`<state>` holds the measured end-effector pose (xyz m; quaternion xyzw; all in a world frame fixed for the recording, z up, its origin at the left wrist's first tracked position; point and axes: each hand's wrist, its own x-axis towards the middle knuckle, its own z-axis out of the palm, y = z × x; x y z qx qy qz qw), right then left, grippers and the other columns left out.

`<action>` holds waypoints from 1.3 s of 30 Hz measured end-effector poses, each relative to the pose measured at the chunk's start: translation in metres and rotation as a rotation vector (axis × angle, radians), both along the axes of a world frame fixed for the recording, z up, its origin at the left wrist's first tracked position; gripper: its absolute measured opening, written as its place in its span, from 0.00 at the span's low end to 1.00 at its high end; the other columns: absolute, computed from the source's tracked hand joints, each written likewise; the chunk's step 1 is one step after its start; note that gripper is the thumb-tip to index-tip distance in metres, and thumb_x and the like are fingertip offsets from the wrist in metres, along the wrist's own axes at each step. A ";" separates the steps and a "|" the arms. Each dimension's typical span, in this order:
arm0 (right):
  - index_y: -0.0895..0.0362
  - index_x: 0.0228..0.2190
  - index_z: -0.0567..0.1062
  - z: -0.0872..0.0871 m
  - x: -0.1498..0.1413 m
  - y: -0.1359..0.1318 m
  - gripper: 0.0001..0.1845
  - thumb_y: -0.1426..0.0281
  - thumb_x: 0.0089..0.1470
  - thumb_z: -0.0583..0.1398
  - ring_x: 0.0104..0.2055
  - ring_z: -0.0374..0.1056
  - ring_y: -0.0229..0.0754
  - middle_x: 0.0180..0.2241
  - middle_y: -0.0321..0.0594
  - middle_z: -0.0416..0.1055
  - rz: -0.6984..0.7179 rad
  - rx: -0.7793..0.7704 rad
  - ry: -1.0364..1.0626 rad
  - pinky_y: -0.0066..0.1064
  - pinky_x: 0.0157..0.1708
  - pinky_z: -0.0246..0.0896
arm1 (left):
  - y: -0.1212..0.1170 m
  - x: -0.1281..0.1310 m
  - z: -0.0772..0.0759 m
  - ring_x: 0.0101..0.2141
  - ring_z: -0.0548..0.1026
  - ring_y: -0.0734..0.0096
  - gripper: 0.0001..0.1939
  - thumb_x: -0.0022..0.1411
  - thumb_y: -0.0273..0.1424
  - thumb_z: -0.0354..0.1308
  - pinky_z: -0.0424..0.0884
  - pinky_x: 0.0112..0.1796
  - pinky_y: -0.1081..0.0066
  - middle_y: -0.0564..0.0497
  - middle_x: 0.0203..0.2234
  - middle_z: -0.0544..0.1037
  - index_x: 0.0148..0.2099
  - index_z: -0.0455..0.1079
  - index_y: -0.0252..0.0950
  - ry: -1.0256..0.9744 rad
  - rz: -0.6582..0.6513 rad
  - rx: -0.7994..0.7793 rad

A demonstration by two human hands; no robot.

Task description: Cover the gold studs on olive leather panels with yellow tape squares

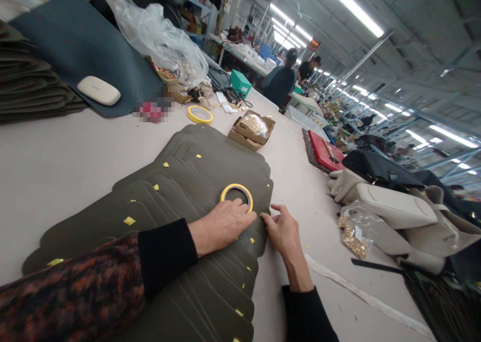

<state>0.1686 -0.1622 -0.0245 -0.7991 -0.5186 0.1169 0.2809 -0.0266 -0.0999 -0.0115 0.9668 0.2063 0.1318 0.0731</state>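
Note:
My left hand point(224, 226) is closed round the lower rim of a roll of yellow masking tape point(226, 189), which stands tilted over the panels. Beside it, my right hand point(282, 229) pinches a small piece of yellow tape point(262, 215) at the right edge of a panel. Beneath both hands, overlapping olive-green panels point(180, 197) with rounded corners are fanned out on the table. Several yellow tape bits, such as this tape square point(130, 221), stick to them along both sides. Part of the roll is hidden behind my left fingers.
Past the panels are a second yellow tape roll point(200, 114) and a cardboard box point(252, 129) of gold-coloured hardware. Folded dark material point(33, 81) is stacked at left, with a white case point(98, 90) nearby. Cream bags point(394, 204) lie at right. People work farther back.

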 end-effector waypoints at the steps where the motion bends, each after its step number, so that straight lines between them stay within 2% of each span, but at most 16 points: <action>1: 0.57 0.41 0.73 0.000 0.003 -0.002 0.18 0.60 0.51 0.59 0.21 0.69 0.42 0.18 0.32 0.71 -0.013 0.016 0.054 0.30 0.24 0.63 | 0.001 0.000 -0.001 0.35 0.69 0.59 0.06 0.61 0.21 0.51 0.67 0.31 0.64 0.47 0.33 0.73 0.38 0.64 0.36 -0.006 -0.004 0.007; 4: 0.57 0.37 0.74 -0.001 0.008 -0.011 0.14 0.59 0.55 0.57 0.25 0.71 0.41 0.25 0.37 0.75 0.069 0.122 0.072 0.31 0.28 0.65 | 0.003 0.000 -0.003 0.35 0.69 0.59 0.06 0.58 0.21 0.53 0.66 0.33 0.64 0.47 0.33 0.72 0.38 0.64 0.36 -0.019 -0.001 0.027; 6: 0.56 0.33 0.76 -0.001 0.009 -0.015 0.12 0.63 0.57 0.56 0.31 0.72 0.42 0.31 0.41 0.76 0.211 0.166 -0.084 0.32 0.34 0.65 | 0.003 0.001 -0.004 0.36 0.68 0.59 0.06 0.58 0.21 0.53 0.65 0.34 0.63 0.46 0.33 0.72 0.38 0.65 0.35 -0.021 0.009 0.034; 9: 0.56 0.34 0.77 -0.002 0.005 -0.015 0.12 0.68 0.59 0.53 0.34 0.72 0.42 0.32 0.43 0.75 0.367 0.121 -0.306 0.31 0.37 0.64 | 0.003 0.002 -0.005 0.36 0.68 0.59 0.05 0.59 0.22 0.52 0.65 0.35 0.63 0.46 0.33 0.72 0.38 0.65 0.35 -0.027 0.020 0.041; 12: 0.56 0.34 0.77 -0.002 0.001 -0.008 0.12 0.69 0.59 0.53 0.33 0.72 0.43 0.32 0.43 0.76 0.324 0.058 -0.355 0.31 0.37 0.63 | 0.004 0.002 -0.003 0.35 0.69 0.59 0.05 0.60 0.22 0.51 0.65 0.35 0.62 0.46 0.33 0.72 0.38 0.65 0.35 -0.035 0.018 0.049; 17: 0.56 0.30 0.78 0.007 -0.002 -0.001 0.10 0.68 0.53 0.57 0.31 0.72 0.42 0.29 0.40 0.77 0.163 -0.079 -0.200 0.30 0.33 0.62 | 0.007 -0.002 0.006 0.36 0.69 0.61 0.04 0.63 0.24 0.50 0.66 0.37 0.63 0.45 0.35 0.72 0.39 0.65 0.35 -0.086 -0.009 0.023; 22: 0.56 0.24 0.79 0.019 0.000 -0.011 0.11 0.68 0.51 0.58 0.26 0.70 0.41 0.22 0.36 0.75 0.266 -0.292 0.023 0.28 0.27 0.59 | 0.010 -0.009 0.010 0.34 0.71 0.66 0.07 0.64 0.23 0.48 0.68 0.34 0.69 0.49 0.34 0.73 0.41 0.66 0.37 -0.154 -0.038 -0.041; 24: 0.57 0.27 0.80 0.021 -0.001 -0.016 0.11 0.66 0.52 0.58 0.27 0.70 0.41 0.24 0.37 0.77 0.268 -0.214 0.084 0.29 0.28 0.61 | 0.010 -0.010 0.011 0.33 0.72 0.68 0.08 0.66 0.25 0.47 0.69 0.34 0.71 0.51 0.32 0.73 0.43 0.67 0.37 -0.197 -0.035 -0.081; 26: 0.57 0.32 0.80 0.023 -0.006 -0.021 0.12 0.65 0.54 0.58 0.31 0.71 0.41 0.29 0.39 0.78 0.248 -0.025 0.149 0.30 0.31 0.64 | 0.009 -0.010 0.010 0.34 0.74 0.69 0.10 0.67 0.28 0.47 0.71 0.36 0.71 0.51 0.33 0.75 0.48 0.66 0.38 -0.259 -0.053 -0.117; 28: 0.57 0.37 0.78 0.026 -0.016 -0.024 0.12 0.65 0.55 0.58 0.34 0.72 0.41 0.35 0.41 0.78 0.262 0.167 0.183 0.30 0.35 0.66 | 0.008 -0.009 0.009 0.38 0.75 0.69 0.16 0.67 0.28 0.49 0.71 0.40 0.71 0.50 0.37 0.77 0.57 0.61 0.38 -0.325 -0.079 -0.139; 30: 0.56 0.39 0.77 0.028 -0.026 -0.025 0.11 0.67 0.56 0.58 0.35 0.72 0.41 0.36 0.41 0.78 0.324 0.283 0.125 0.31 0.36 0.67 | 0.006 -0.008 0.008 0.42 0.76 0.68 0.21 0.67 0.29 0.50 0.72 0.43 0.70 0.49 0.40 0.77 0.62 0.55 0.37 -0.362 -0.090 -0.148; 34: 0.55 0.35 0.76 0.028 -0.038 -0.023 0.08 0.72 0.57 0.56 0.33 0.71 0.39 0.33 0.41 0.76 0.452 0.382 -0.078 0.30 0.36 0.66 | 0.004 -0.009 0.006 0.43 0.76 0.68 0.20 0.68 0.30 0.49 0.72 0.45 0.70 0.47 0.42 0.77 0.60 0.55 0.36 -0.341 -0.074 -0.154; 39: 0.55 0.30 0.74 0.019 -0.039 -0.021 0.08 0.74 0.55 0.55 0.27 0.69 0.36 0.26 0.37 0.74 0.427 0.427 -0.251 0.27 0.31 0.64 | 0.003 -0.009 0.012 0.39 0.76 0.68 0.12 0.67 0.29 0.50 0.71 0.39 0.72 0.49 0.39 0.76 0.52 0.60 0.36 -0.265 -0.053 -0.197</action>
